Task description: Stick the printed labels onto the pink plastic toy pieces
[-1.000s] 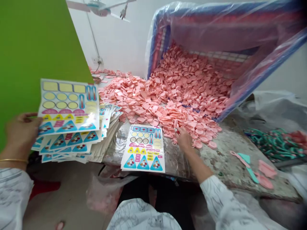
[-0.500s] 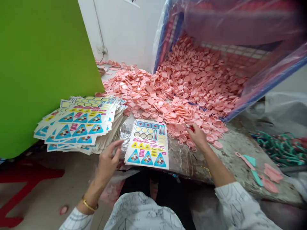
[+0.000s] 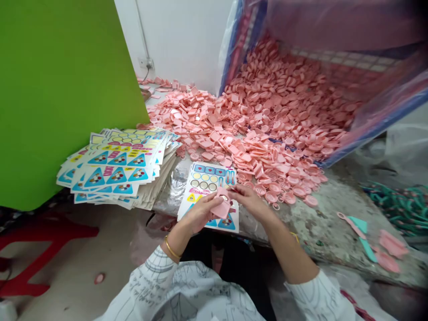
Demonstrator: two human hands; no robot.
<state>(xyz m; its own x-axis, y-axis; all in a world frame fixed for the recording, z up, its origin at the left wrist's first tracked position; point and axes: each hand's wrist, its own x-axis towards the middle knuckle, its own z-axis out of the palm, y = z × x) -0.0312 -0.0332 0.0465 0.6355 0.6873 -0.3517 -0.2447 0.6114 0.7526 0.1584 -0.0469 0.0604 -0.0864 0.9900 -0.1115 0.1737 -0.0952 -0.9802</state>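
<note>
Head camera: our left hand (image 3: 200, 213) pinches a pink plastic piece (image 3: 221, 206) between thumb and fingers. Our right hand (image 3: 249, 203) has its fingertips at the piece's edge; we cannot tell whether they grip it. We hold the piece above the lower part of a sticker sheet (image 3: 204, 177) at the table (image 3: 321, 232) edge. Left of that lies a sheet stack (image 3: 117, 167); beyond, a pink heap (image 3: 217, 129) reaches into a tipped crate (image 3: 377, 136).

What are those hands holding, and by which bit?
A pink piece, by its left edge, in the left hand. The right hand is at its upper right; I can't tell if it grips too.
</note>
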